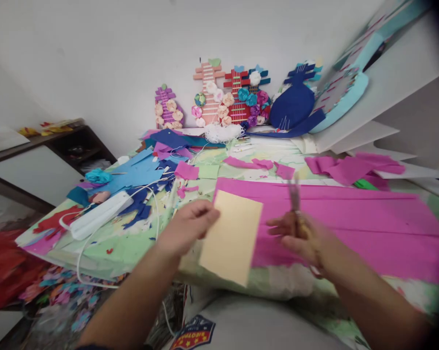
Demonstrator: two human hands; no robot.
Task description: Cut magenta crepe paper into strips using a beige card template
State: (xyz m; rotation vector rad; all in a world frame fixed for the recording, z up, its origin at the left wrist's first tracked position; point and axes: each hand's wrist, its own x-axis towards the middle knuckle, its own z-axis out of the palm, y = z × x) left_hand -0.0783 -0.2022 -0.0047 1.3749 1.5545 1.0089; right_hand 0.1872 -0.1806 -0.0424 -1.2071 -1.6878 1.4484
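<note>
Pinched between thumb and fingers of my left hand point(190, 224) is the upper left edge of a pale yellow rectangular sheet point(234, 236). It hangs at the front of the table, overlapping a long magenta sheet point(368, 209) with fold lines. My right hand point(303, 238) is to the right of the yellow sheet, apart from it, and holds scissors point(295, 199) with the blades pointing up and away. The blades are blurred by motion. Small magenta scraps point(187, 170) and a light green piece point(208, 171) lie behind the yellow sheet.
A white power strip point(100, 216) with its cable lies at the left, beside blue scraps point(141, 170). Paper-decorated instrument shapes point(237, 97) and white string point(222, 132) stand or lie along the wall. Crumpled magenta strips point(354, 167) lie at the right, near white boards point(379, 112).
</note>
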